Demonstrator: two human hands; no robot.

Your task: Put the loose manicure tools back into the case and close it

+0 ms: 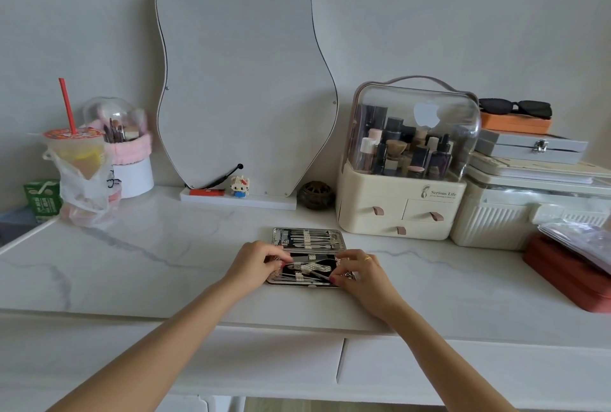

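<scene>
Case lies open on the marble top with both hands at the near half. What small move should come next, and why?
Probably seat the tool under its strap. The left hand and right hand both pinch at a metal tool lying aslant across the near half of the open case, whereas the far half's tools sit in neat rows. Closing looks premature.

A home dressing corner: a wavy mirror (244,81) leans on the wall at the back of a marble-look bench (158,266). Right of the mirror stands a cosmetics organiser (406,160); left, a makeup-brush holder (127,147).
</scene>
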